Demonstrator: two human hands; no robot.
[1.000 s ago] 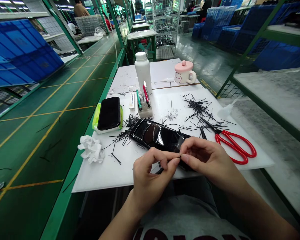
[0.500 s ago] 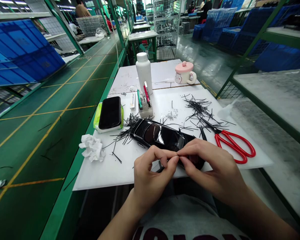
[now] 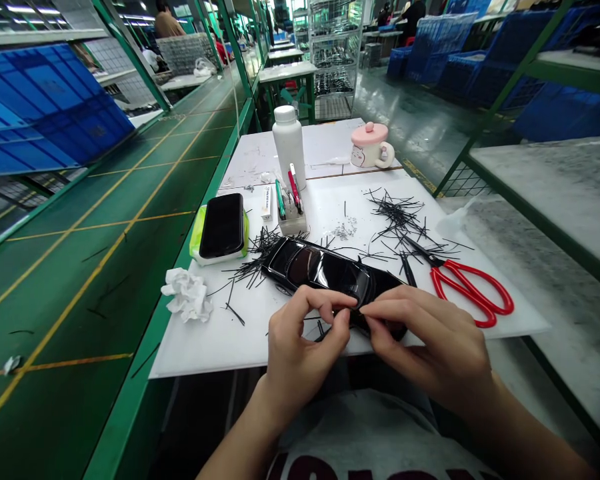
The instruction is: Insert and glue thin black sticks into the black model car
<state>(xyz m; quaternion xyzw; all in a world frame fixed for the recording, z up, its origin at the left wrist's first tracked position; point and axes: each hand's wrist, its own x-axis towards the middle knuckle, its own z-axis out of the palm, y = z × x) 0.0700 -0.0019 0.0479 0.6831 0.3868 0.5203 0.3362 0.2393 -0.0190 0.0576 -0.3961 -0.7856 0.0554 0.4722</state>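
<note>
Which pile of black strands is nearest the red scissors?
The upper right pile, just above the scissors; the other pile lies left of the toy car.

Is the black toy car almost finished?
Done, it seems: lots of thin black strands lie in heaps on the white board, near the red-handled scissors. In hand: the left hand and right hand are working together at the near side of the black model car. Left: hard to tell, because the hands hide that part of the car.

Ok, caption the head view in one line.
Left hand and right hand touch a glossy black model car on a white board strewn with thin black strands.
</note>
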